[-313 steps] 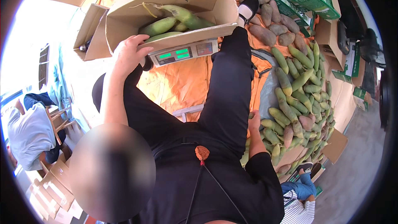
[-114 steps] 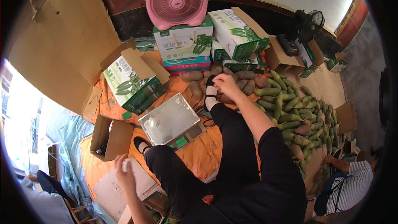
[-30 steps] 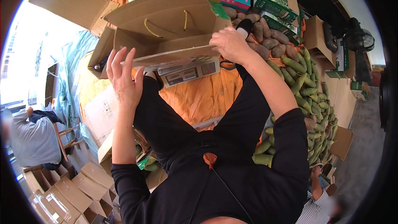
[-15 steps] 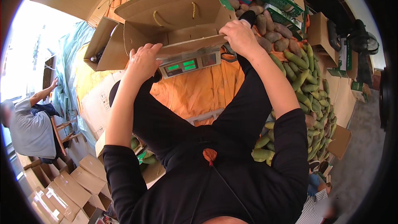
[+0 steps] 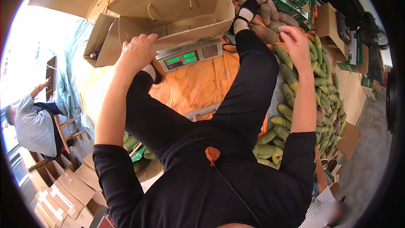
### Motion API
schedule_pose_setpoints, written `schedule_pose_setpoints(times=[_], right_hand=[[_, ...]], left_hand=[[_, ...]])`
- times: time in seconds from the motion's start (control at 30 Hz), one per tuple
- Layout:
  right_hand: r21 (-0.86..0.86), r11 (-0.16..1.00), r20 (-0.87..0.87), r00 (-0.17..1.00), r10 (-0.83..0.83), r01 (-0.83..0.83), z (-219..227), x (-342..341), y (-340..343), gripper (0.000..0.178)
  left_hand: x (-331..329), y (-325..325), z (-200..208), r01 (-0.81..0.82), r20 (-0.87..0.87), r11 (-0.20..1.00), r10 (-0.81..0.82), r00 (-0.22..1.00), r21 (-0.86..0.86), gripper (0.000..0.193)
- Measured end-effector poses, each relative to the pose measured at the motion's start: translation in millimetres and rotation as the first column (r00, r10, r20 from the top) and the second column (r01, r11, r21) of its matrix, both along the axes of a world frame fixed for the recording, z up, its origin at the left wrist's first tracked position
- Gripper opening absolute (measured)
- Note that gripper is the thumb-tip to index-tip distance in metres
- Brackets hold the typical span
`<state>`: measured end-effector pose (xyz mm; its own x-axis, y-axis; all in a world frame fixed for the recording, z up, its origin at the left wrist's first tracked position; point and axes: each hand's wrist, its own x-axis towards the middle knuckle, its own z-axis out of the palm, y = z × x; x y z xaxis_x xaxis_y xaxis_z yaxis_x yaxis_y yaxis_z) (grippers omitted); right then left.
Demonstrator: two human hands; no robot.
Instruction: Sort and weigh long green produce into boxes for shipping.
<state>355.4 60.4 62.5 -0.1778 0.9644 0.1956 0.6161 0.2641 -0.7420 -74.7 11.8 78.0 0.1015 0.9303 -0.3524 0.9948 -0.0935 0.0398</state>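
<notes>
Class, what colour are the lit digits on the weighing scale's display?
Green, on the scale's display; the head view, the only one, shows it clearly.

Matt brown cardboard is being shown by the box [image 5: 181,14]; smooth, waxy green skin by the mangoes [image 5: 295,84]; brushed metal by the scale [image 5: 190,55]; orange cloth [image 5: 198,88] is lying creased.

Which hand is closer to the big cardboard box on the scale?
The left hand: it rests on the front edge of the cardboard box. The right hand is off to its right, over the green mangoes.
</notes>
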Motion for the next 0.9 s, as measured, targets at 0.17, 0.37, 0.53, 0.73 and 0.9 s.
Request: schedule_pose_setpoints(times=[0.17,0.37,0.53,0.73,0.9], right_hand=[[-0.206,0.967,-0.078,0.983,-0.168,0.149,-34.6,39.9,-26.9,0.016],[-0.327,0.914,-0.005,0.966,-0.258,0.242,-64.8,43.9,-52.6,0.016],[-0.403,0.885,-0.092,0.952,-0.291,0.231,-89.6,41.3,-78.8,0.015],[-0.331,0.894,0.170,0.951,-0.260,0.303,-102.3,38.7,-110.2,0.016],[-0.397,0.905,0.098,0.988,-0.121,0.150,-143.0,50.6,-163.5,0.021]], left_hand=[[6.2,6.5,-7.3,0.022,0.035,0.999,-0.023,0.999,0.024,0.050],[-0.7,-1.9,-25.5,-0.035,0.111,0.999,0.036,0.993,-0.006,0.054],[-9.5,0.3,-42.2,-0.025,0.145,0.994,0.010,0.989,0.103,0.048],[-19.6,5.0,-57.4,-0.045,0.196,0.991,0.020,0.980,0.123,0.044],[-19.2,7.7,-63.3,-0.053,0.221,0.995,0.034,0.975,0.082,0.042]])
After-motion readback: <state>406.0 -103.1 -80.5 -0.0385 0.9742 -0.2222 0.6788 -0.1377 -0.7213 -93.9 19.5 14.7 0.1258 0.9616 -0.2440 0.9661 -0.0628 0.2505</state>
